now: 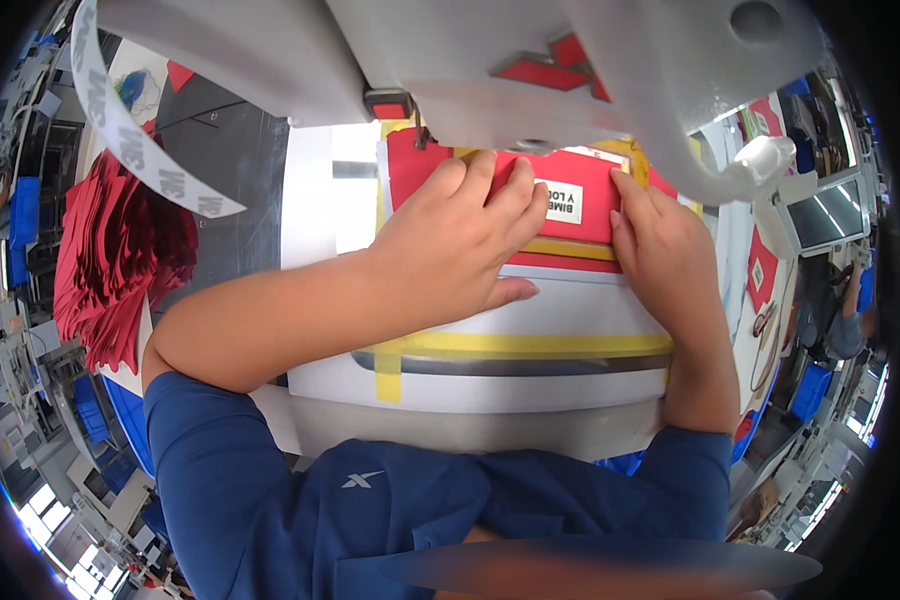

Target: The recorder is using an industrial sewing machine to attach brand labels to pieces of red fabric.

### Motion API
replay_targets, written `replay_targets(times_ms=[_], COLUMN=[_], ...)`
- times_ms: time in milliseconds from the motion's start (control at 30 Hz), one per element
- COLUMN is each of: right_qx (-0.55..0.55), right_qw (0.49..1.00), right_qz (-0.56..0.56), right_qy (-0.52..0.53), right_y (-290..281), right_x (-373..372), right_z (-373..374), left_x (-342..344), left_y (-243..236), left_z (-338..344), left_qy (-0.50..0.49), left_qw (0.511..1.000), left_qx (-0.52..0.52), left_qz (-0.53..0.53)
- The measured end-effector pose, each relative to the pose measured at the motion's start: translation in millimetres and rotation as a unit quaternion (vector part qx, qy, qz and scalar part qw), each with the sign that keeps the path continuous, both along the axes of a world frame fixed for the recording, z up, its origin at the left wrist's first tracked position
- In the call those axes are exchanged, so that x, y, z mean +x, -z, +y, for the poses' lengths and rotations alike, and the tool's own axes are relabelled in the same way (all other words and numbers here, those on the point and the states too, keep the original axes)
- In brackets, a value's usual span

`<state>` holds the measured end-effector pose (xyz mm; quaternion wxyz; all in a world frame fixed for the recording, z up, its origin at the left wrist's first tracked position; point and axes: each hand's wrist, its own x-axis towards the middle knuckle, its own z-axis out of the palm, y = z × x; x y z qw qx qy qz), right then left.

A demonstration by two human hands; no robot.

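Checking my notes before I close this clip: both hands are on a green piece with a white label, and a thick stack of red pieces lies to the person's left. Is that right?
Not quite: the labelled piece under the left hand and right hand is red, not green, as the head view shows. The rest stands.

stack (120, 260): left | label (564, 203): on panel (597, 200) | scissors (764, 318), screen (825, 213): right | machine head (480, 85): behind panel
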<state>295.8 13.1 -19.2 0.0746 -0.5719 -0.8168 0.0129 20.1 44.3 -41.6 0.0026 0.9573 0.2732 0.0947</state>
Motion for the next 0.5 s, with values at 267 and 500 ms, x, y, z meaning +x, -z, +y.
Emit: replay_targets(times_ms=[267,500], right_qx=[0.001,-0.011], right_qw=[1.000,1.000], right_qz=[0.013,0.008], right_qy=[0.006,-0.009], right_y=[-1,-1], right_x=[-3,-13], right_z=[1,3], left_x=[-5,-12], left_y=[-3,-14], left_z=[-1,-2], left_qy=[0.009,0.002], left_qw=[0.998,0.998], left_qx=[-0.053,-0.060], left_qz=[0.016,0.026])
